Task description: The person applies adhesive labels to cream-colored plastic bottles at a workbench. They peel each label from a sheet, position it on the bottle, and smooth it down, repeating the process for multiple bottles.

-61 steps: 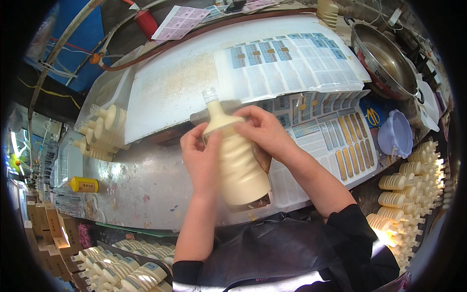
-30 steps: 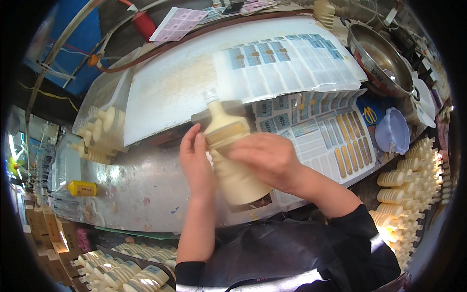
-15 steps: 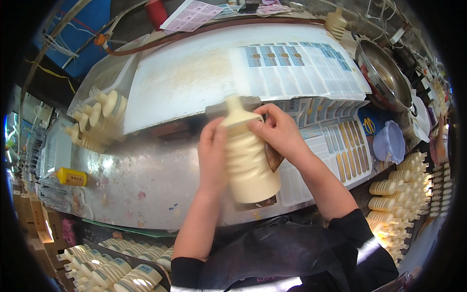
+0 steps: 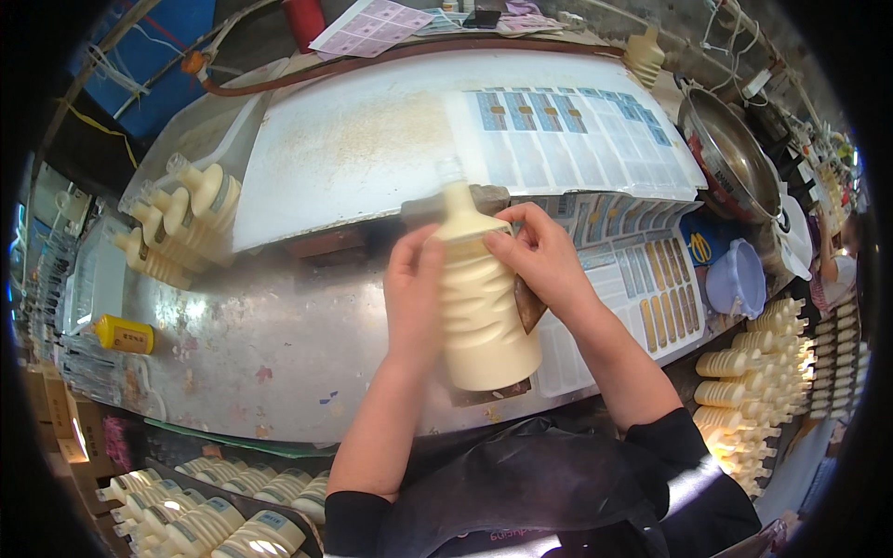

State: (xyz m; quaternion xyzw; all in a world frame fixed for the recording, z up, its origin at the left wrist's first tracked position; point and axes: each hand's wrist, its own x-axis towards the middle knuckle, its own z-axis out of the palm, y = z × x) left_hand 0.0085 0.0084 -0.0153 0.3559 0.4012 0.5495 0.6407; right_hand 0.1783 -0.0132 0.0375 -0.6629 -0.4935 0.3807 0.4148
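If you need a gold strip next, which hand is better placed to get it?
Probably the right hand: the gold strips lie on its side of the cream bottle, nearer to it. The left hand is at the bottle's other side, farther away. Both hands are busy at the bottle, though.
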